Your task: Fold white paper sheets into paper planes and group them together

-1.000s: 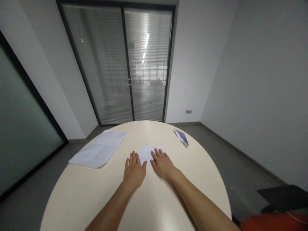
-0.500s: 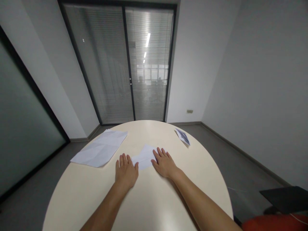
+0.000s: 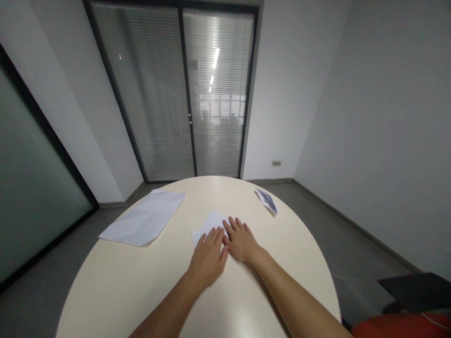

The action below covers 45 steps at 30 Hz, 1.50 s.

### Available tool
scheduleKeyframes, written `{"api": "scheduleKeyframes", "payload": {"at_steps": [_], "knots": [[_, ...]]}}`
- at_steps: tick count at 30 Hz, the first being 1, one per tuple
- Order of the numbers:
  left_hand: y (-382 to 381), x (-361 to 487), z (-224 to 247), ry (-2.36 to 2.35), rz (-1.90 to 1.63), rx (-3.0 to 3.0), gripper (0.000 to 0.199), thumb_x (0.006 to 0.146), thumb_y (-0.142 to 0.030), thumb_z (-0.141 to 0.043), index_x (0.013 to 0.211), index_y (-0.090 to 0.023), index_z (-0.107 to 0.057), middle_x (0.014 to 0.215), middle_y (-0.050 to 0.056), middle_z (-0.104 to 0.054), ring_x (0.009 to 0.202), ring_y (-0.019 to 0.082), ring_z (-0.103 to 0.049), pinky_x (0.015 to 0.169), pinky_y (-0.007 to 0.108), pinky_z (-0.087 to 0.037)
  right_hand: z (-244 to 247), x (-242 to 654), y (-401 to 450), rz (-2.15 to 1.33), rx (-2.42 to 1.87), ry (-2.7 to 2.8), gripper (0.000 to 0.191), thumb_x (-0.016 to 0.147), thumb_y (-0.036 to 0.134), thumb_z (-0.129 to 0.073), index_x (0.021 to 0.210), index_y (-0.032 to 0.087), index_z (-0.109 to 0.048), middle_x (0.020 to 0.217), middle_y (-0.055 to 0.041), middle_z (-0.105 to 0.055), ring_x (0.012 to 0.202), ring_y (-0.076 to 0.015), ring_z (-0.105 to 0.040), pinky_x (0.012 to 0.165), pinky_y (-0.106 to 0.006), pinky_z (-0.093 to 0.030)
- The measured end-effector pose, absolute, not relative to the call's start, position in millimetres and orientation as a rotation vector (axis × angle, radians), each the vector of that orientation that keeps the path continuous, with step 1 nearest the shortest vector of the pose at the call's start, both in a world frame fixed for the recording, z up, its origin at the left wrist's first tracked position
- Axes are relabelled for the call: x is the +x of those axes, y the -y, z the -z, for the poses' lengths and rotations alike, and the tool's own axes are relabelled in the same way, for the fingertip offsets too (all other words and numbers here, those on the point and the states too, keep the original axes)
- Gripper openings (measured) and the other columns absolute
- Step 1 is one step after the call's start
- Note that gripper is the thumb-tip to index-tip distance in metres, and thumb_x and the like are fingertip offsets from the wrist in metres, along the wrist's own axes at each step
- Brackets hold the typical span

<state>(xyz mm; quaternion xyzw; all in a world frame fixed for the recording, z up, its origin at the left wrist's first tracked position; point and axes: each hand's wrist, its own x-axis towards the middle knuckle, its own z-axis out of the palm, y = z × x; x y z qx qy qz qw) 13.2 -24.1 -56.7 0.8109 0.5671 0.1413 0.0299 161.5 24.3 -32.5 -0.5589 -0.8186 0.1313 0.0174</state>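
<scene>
A small folded sheet of white paper [image 3: 210, 220] lies at the middle of the round table, partly covered by both hands. My left hand [image 3: 208, 258] rests flat over its near part, fingers stretched out. Just to the right, my right hand [image 3: 241, 238] lies flat on the paper's right side with its fingers spread. The thumb side of my right hand meets the fingertips of my left. How the covered part of the paper is folded cannot be seen.
Large creased white sheets [image 3: 144, 218] lie at the table's left edge. A folded printed paper [image 3: 267, 201] sits near the far right edge. The pale round table [image 3: 141, 291] has a black flat object [image 3: 417, 290] and a red seat [image 3: 401, 326] beyond its right side.
My left hand has slid to the right, from the paper's left edge onto the paper and against my right hand. My right hand has stayed in place.
</scene>
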Motion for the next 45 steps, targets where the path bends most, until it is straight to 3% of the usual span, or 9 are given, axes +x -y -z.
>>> {"api": "scheduleKeyframes", "payload": {"at_steps": [3, 5, 8, 11, 18, 26, 31, 37, 45], "knots": [[23, 9, 57, -1.771, -0.433, 2.463, 0.052, 0.102, -0.032, -0.035, 0.151, -0.015, -0.044, 0.158, 0.009, -0.043, 0.149, 0.030, -0.036, 0.121, 0.054, -0.031, 29, 161, -22, -0.376, -1.749, 2.520, 0.061, 0.104, 0.043, -0.031, 0.160, 0.017, -0.030, 0.167, -0.0133, -0.023, 0.154, -0.0368, -0.018, 0.121, -0.056, -0.017], [21, 6, 56, -1.789, -0.462, 2.448, 0.051, 0.103, -0.033, -0.036, 0.151, -0.017, -0.045, 0.156, 0.009, -0.047, 0.147, 0.030, -0.038, 0.121, 0.055, -0.030, 25, 162, -22, -0.289, -1.701, 2.510, 0.057, 0.103, 0.040, -0.036, 0.154, 0.015, -0.041, 0.161, -0.0166, -0.037, 0.151, -0.0371, -0.026, 0.120, -0.056, -0.019], [18, 2, 55, -1.839, -0.515, 2.428, 0.048, 0.104, -0.035, -0.037, 0.146, -0.017, -0.050, 0.150, 0.011, -0.054, 0.143, 0.032, -0.042, 0.119, 0.056, -0.032, 18, 166, -25, -0.152, -1.563, 2.511, 0.044, 0.099, 0.034, -0.044, 0.132, 0.012, -0.064, 0.133, -0.0196, -0.064, 0.138, -0.0335, -0.045, 0.116, -0.048, -0.029], [15, -1, 54, -1.859, -0.580, 2.426, 0.045, 0.103, -0.034, -0.040, 0.140, -0.015, -0.056, 0.140, 0.015, -0.061, 0.136, 0.032, -0.050, 0.115, 0.051, -0.037, 13, 172, -32, -0.162, -1.398, 2.536, 0.034, 0.097, 0.029, -0.047, 0.115, 0.015, -0.072, 0.110, -0.0154, -0.074, 0.116, -0.0270, -0.062, 0.104, -0.037, -0.040], [9, -10, 53, -1.818, -0.660, 2.450, 0.036, 0.099, -0.030, -0.047, 0.126, -0.014, -0.066, 0.127, 0.014, -0.066, 0.121, 0.029, -0.057, 0.106, 0.044, -0.045, 23, 184, -39, -0.444, -1.113, 2.543, 0.033, 0.096, 0.028, -0.050, 0.120, 0.024, -0.073, 0.102, -0.0067, -0.078, 0.094, -0.0212, -0.070, 0.084, -0.029, -0.048], [9, -16, 57, -1.739, -0.696, 2.437, 0.035, 0.091, -0.021, -0.055, 0.124, -0.013, -0.065, 0.125, 0.014, -0.064, 0.120, 0.027, -0.058, 0.108, 0.041, -0.043, 51, 195, -59, -0.335, -1.133, 2.360, 0.045, 0.090, 0.013, -0.051, 0.133, 0.017, -0.065, 0.126, -0.0120, -0.069, 0.118, -0.0244, -0.060, 0.102, -0.035, -0.045], [12, -18, 54, -1.688, -0.691, 2.453, 0.039, 0.087, -0.014, -0.054, 0.124, -0.015, -0.065, 0.128, 0.013, -0.064, 0.123, 0.025, -0.057, 0.110, 0.039, -0.041, 55, 198, -62, -0.396, -1.115, 2.343, 0.035, 0.090, 0.016, -0.055, 0.121, 0.017, -0.072, 0.118, -0.0118, -0.072, 0.111, -0.0234, -0.063, 0.100, -0.035, -0.047], [17, -14, 46, -1.779, -0.629, 2.463, 0.033, 0.091, -0.039, -0.061, 0.115, -0.018, -0.070, 0.131, 0.012, -0.066, 0.123, 0.032, -0.054, 0.103, 0.047, -0.043, 51, 202, -61, -0.440, -1.015, 2.372, 0.025, 0.092, 0.025, -0.062, 0.112, 0.019, -0.076, 0.107, -0.0102, -0.073, 0.100, -0.0222, -0.064, 0.092, -0.033, -0.048], [14, -24, 50, -1.696, -0.596, 2.483, 0.031, 0.094, -0.027, -0.055, 0.120, -0.018, -0.069, 0.134, 0.012, -0.067, 0.118, 0.029, -0.059, 0.100, 0.045, -0.048, 46, 201, -56, -0.497, -0.930, 2.323, 0.019, 0.091, 0.035, -0.068, 0.099, 0.020, -0.076, 0.100, -0.0084, -0.071, 0.099, -0.0228, -0.063, 0.090, -0.034, -0.048]]}}
